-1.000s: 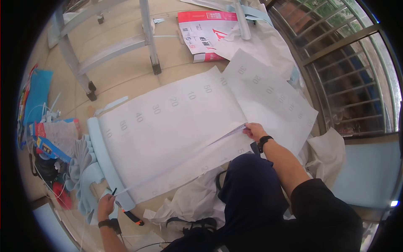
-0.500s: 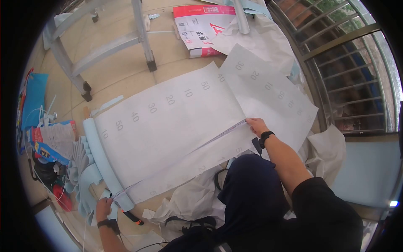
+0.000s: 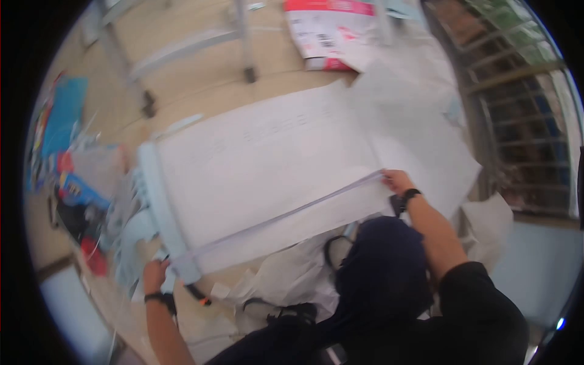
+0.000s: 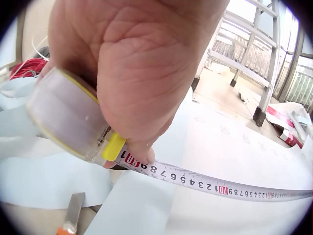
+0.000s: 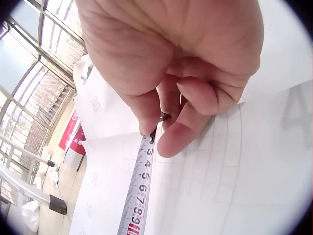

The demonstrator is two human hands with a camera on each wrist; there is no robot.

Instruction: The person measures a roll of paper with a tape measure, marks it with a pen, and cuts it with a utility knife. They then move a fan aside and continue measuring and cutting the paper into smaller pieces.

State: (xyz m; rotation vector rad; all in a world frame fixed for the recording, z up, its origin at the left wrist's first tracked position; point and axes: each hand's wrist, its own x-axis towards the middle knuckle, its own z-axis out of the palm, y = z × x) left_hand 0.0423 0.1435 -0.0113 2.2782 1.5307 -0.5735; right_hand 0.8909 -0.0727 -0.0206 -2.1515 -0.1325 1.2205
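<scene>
A wide white sheet [image 3: 267, 158] marked with grey numbers lies unrolled on the floor from a pale blue roll [image 3: 163, 207]. A measuring tape [image 3: 286, 213] is stretched across its near part. My left hand [image 3: 155, 275] grips the tape's clear case [image 4: 68, 122] beside the roll's near end, a finger by the yellow lock [image 4: 113, 147] and the blade [image 4: 205, 183] running out. My right hand [image 3: 396, 180] pinches the tape's end hook [image 5: 164, 117] at the sheet's right edge, with the blade [image 5: 139, 196] trailing away over the paper.
An orange-handled knife [image 3: 198, 295] lies by the left hand. Ladder legs [image 3: 246, 42] and a red and white box [image 3: 328, 24] stand beyond the sheet. A window grille [image 3: 523, 103] runs along the right. Tools and packets [image 3: 73, 188] crowd the left. Crumpled paper [image 3: 286, 280] lies near my knees.
The head view has swung and blurred, so everything sits further right in frame. Both hands keep their hold, and the tape stays stretched across the sheet.
</scene>
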